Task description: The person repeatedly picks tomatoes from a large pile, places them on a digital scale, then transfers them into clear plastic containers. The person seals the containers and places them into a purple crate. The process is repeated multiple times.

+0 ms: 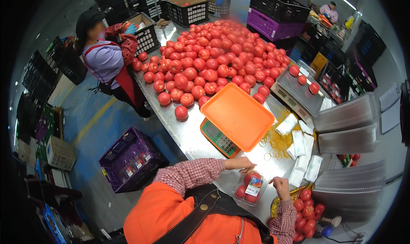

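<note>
A clear plastic clamshell box (241, 200) of tomatoes, with a printed label across its top, lies on the metal table (192, 144) close to my body. My left hand (242, 164) is just above the box's upper edge, fingers bent downward; whether it touches the box is unclear. At the box's right side, my right hand (280, 185) has curled fingers, with nothing visible in it. Beyond my hands, an orange tray (238, 115) rests on a green and orange digital scale (216, 136). A large heap of tomatoes (211, 64) covers the table behind it.
A purple crate (118, 183) with packed boxes stands on the floor at left. A co-worker (105, 58) handles tomatoes at a black crate (147, 35). Right are a second scale (288, 98), rubber bands (278, 148), white packets (298, 143), stacked clear lids (349, 112) and more tomatoes (307, 211).
</note>
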